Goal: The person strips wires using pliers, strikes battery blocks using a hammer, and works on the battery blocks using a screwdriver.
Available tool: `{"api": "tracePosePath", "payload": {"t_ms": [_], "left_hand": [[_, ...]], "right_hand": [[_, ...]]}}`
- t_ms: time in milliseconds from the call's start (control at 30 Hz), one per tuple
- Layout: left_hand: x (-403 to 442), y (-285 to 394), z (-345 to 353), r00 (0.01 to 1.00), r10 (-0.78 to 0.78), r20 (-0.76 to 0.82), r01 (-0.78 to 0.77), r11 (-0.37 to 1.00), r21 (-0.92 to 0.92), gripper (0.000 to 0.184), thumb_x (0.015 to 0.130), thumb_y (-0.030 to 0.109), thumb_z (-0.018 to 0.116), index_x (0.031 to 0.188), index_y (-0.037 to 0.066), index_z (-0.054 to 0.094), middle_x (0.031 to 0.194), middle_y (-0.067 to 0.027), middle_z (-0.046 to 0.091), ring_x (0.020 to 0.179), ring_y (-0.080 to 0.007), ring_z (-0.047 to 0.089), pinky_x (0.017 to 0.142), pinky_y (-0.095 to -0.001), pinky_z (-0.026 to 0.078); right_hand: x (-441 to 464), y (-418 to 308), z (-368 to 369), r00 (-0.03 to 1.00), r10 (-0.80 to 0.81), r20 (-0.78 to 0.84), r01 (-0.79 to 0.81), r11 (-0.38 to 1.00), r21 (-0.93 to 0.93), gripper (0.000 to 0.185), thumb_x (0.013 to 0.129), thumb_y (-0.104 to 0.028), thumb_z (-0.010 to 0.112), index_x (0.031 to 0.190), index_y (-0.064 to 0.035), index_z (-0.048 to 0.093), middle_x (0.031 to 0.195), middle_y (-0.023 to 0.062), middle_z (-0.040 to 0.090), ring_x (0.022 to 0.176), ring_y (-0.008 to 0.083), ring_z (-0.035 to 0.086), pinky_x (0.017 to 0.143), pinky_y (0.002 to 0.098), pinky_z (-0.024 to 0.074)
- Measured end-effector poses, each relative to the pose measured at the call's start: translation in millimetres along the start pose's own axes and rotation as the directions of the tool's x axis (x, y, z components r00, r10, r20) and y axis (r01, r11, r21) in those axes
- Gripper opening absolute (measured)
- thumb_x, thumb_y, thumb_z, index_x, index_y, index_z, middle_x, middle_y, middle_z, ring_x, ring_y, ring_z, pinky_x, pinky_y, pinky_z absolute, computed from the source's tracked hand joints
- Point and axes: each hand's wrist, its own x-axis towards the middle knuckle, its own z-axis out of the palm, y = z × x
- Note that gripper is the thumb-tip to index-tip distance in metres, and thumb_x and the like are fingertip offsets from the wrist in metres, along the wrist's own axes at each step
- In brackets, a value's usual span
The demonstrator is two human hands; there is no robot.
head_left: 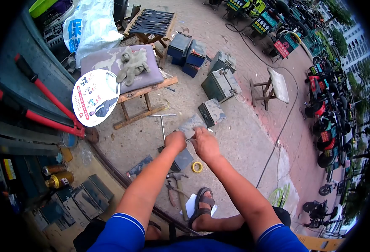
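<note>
Both hands are close together over a dark grey battery-like block on the ground. My left hand is closed in a fist, and my right hand has its fingers pinched beside it. Something thin and dark shows between them, too small to name. Just beyond the hands lies a scuffed grey block. A T-handled wrench rests to the left of them. Nearer to me are a roll of yellow tape, a hammer and pliers.
Grey batteries stand ahead. A cushioned wooden stool carries grey gloves and a round fan. Red-handled bolt cutters lean at left. A small stool, a long cable and parked scooters are at right.
</note>
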Motion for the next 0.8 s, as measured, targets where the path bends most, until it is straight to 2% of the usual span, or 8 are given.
{"api": "tracePosePath", "payload": {"t_ms": [67,100,167,267,400,533,667,800], "left_hand": [[2.0,-0.4,8.4,0.997,-0.013,-0.081,0.014,1.000,0.016,0.016,0.082,0.016,0.068,0.093,0.011,0.079,0.100,-0.0172,0.075,0.097,-0.0340,0.073,0.084,-0.0441,0.059],[5.0,0.1,11.2,0.996,-0.011,-0.094,0.012,1.000,0.018,0.016,0.082,0.016,0.068,0.093,0.011,0.079,0.100,-0.0172,0.075,0.097,-0.0340,0.073,0.084,-0.0441,0.059],[5.4,0.1,18.3,0.992,-0.039,-0.120,0.043,0.999,0.030,0.014,0.082,0.017,0.068,0.090,0.012,0.079,0.096,-0.0155,0.076,0.093,-0.0330,0.074,0.081,-0.0433,0.059],[2.2,1.9,18.4,0.989,-0.047,-0.142,0.050,0.999,0.015,0.013,0.079,0.017,0.067,0.085,0.015,0.078,0.093,-0.0142,0.075,0.093,-0.0333,0.073,0.080,-0.0443,0.058],[-2.2,6.1,10.1,0.994,-0.060,-0.090,0.060,0.998,-0.006,0.015,0.081,0.019,0.069,0.090,0.011,0.079,0.098,-0.0153,0.076,0.095,-0.0324,0.074,0.081,-0.0422,0.059],[-0.9,2.7,2.4,0.992,-0.071,-0.101,0.068,0.997,-0.029,0.017,0.081,0.023,0.070,0.091,0.012,0.079,0.099,-0.0146,0.076,0.098,-0.0317,0.073,0.083,-0.0422,0.058],[-11.0,6.1,-23.4,0.992,-0.074,-0.097,0.049,0.970,-0.239,0.024,0.081,0.030,0.071,0.099,0.017,0.078,0.097,-0.0130,0.075,0.095,-0.0317,0.073,0.083,-0.0433,0.057],[-37.6,6.1,-73.4,0.954,0.161,-0.251,-0.260,0.862,-0.436,0.029,0.083,0.031,0.075,0.103,0.009,0.074,0.087,-0.0136,0.074,0.082,-0.0278,0.071,0.074,-0.0396,0.055]], "right_hand": [[6.9,-9.7,-15.1,0.820,0.360,0.445,-0.340,0.932,-0.128,0.021,0.090,-0.009,0.060,0.110,-0.0064,0.065,0.115,0.0159,0.065,0.104,0.0385,0.064,0.087,0.0472,0.0519],[7.3,-7.5,-16.1,0.827,0.354,0.436,-0.333,0.934,-0.127,0.021,0.090,-0.009,0.060,0.110,-0.0064,0.065,0.115,0.0159,0.065,0.104,0.0385,0.064,0.087,0.0472,0.0519],[-2.3,-2.5,-13.3,0.968,-0.006,0.252,0.021,0.998,-0.059,0.024,0.092,-0.011,0.061,0.114,-0.0048,0.063,0.119,0.0176,0.063,0.106,0.0393,0.062,0.090,0.0467,0.0513],[-2.3,-6.6,-3.1,0.998,0.038,0.047,-0.038,0.999,0.014,0.022,0.093,-0.013,0.061,0.114,-0.0048,0.063,0.114,0.0168,0.064,0.104,0.0384,0.063,0.086,0.0468,0.0524],[-3.5,-23.3,-17.5,0.876,0.310,0.369,-0.288,0.951,-0.117,0.017,0.091,-0.009,0.055,0.105,-0.0054,0.064,0.106,0.0187,0.063,0.100,0.0378,0.065,0.078,0.0460,0.0534],[-1.6,-22.2,-6.3,0.999,-0.028,0.046,0.028,1.000,0.001,0.015,0.088,-0.008,0.055,0.099,-0.0066,0.065,0.102,0.0163,0.063,0.100,0.0372,0.062,0.081,0.0471,0.0513],[19.8,-15.8,-34.1,0.999,-0.035,0.006,0.034,0.998,0.059,0.019,0.083,-0.005,0.058,0.100,-0.0057,0.066,0.098,0.0164,0.062,0.095,0.0387,0.060,0.082,0.0480,0.0496],[61.8,-1.0,-100.0,0.996,0.093,-0.006,-0.091,0.980,0.175,0.023,0.084,-0.008,0.066,0.106,-0.0080,0.072,0.100,0.0166,0.068,0.099,0.0373,0.064,0.087,0.0444,0.0521]]}}
